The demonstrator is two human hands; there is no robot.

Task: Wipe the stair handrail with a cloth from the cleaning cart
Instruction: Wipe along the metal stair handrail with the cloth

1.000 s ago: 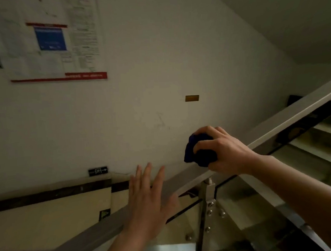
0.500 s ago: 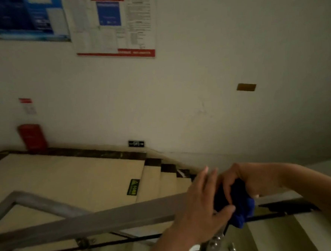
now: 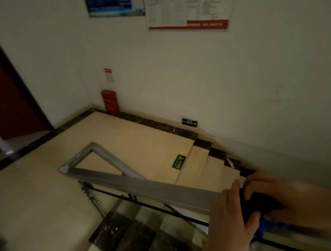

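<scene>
A flat grey metal handrail (image 3: pixel 145 186) runs from a corner at the landing down to the lower right. On it, at the lower right, a dark blue cloth (image 3: pixel 260 206) is bunched between both hands. My right hand (image 3: pixel 293 199) comes in from the right and grips the cloth from above. My left hand (image 3: pixel 230 222) rises from below, with its palm and thumb closed against the cloth's left side. Most of the cloth is hidden by the fingers.
Beige stairs (image 3: pixel 202 165) descend from a landing (image 3: pixel 84 149) beyond the rail. A red box (image 3: pixel 110 102) stands at the wall corner, with posters above it. A dark red door (image 3: pixel 5 92) is at the left. Glass panels and steel posts (image 3: pixel 95 201) sit under the rail.
My view swung left and downward, which brought the landing and the door into sight. My left hand, open one second ago, has come onto the cloth beside my right hand.
</scene>
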